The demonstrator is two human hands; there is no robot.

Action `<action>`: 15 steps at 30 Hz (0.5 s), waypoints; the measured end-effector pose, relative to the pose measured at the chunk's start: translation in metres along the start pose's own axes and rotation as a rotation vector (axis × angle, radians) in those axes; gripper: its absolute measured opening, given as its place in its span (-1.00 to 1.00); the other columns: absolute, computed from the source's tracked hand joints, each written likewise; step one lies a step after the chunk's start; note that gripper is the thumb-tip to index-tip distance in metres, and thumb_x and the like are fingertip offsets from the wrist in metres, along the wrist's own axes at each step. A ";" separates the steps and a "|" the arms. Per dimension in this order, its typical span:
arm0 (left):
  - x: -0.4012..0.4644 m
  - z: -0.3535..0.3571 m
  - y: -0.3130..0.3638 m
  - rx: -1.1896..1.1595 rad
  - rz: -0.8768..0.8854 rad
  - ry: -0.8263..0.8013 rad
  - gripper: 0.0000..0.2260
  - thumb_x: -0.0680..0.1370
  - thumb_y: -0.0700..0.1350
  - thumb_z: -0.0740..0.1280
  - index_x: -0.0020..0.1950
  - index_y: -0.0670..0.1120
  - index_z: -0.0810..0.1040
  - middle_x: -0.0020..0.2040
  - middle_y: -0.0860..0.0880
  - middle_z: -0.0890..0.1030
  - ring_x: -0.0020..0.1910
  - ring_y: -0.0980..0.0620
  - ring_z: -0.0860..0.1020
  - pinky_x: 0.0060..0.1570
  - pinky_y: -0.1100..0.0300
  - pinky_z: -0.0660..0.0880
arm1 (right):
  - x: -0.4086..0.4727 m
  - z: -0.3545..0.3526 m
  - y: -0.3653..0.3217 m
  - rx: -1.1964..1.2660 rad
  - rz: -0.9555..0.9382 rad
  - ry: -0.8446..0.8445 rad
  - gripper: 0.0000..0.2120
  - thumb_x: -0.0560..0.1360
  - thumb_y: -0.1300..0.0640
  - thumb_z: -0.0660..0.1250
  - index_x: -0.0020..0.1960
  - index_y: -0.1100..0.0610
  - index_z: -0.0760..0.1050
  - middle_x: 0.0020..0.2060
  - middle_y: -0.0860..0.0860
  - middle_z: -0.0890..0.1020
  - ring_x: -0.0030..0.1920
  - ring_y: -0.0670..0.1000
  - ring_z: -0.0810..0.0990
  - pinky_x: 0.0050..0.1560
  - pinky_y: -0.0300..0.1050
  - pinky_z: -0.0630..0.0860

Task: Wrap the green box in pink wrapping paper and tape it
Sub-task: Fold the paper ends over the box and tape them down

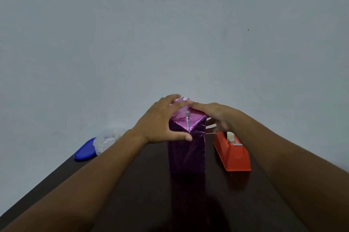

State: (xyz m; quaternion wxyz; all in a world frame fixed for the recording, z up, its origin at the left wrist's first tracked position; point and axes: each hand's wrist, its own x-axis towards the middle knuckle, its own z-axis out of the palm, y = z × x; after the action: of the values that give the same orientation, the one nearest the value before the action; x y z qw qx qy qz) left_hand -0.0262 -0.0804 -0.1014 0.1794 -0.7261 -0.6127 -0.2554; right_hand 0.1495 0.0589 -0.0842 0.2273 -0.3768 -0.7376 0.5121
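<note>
Just below the middle of the frame the box [187,148] stands upright on a dark table [151,194], its sides already covered in glittery pink-purple wrapping paper [186,156]. On its top end the paper is folded into triangular flaps that meet along a centre seam, where a thin green sliver shows through. A small pale piece, possibly tape, sits at the far tip of the folds, too small to tell for certain.

The left hand [160,120] spans the top left of the box, thumb pressed on the near face just under the fold and fingers spread over the far edge, holding the flaps down rather than clenching. The right hand [213,114] lies on the top right edge with straight fingers pressing the paper near the far tip; it grasps nothing that can be seen.

The wrapping looks nearly done: what seems left is to tape this top seam, and the hidden underside cannot be judged.

Just right of the box sits a red tape dispenser [233,153]. At the left edge of the table are a clear plastic container [107,140] and a blue lid [85,150]. A bare grey-blue wall [170,33] fills the upper frame.
</note>
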 end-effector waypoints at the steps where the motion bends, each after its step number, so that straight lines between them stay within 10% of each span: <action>1: -0.002 0.000 -0.002 0.061 0.053 0.019 -0.06 0.29 0.55 0.37 0.60 0.22 0.23 0.56 0.04 0.27 0.51 0.06 0.27 0.48 0.04 0.28 | -0.001 0.002 -0.001 0.023 -0.006 0.011 -0.32 0.23 -0.48 0.45 0.08 0.04 0.67 -0.02 0.02 0.74 0.06 0.11 0.68 0.17 0.14 0.60; 6: 0.000 0.002 -0.012 -0.045 0.019 0.213 -0.33 0.45 0.32 0.40 0.48 0.05 0.43 0.40 0.05 0.47 0.38 0.07 0.41 0.39 0.00 0.41 | -0.007 0.010 -0.003 0.064 -0.030 0.053 -0.35 0.44 -0.50 0.20 0.12 0.02 0.64 0.04 0.04 0.70 0.09 0.10 0.64 0.23 0.17 0.54; 15: 0.006 0.012 0.009 -0.561 -0.755 0.445 -0.54 0.59 0.36 0.17 0.09 -0.04 0.41 -0.05 -0.07 0.59 -0.10 -0.10 0.64 -0.11 -0.01 0.60 | -0.019 0.012 0.008 0.141 -0.019 0.137 -0.37 0.61 -0.34 0.06 0.16 0.19 0.57 -0.10 0.06 0.63 -0.09 0.07 0.61 -0.06 -0.02 0.58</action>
State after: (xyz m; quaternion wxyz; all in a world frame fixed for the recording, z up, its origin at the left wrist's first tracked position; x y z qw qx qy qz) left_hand -0.0150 -0.0702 -0.1069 -0.0008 -0.4027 -0.6870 -0.6049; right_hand 0.1552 0.0388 -0.0948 0.3081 -0.3870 -0.6860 0.5336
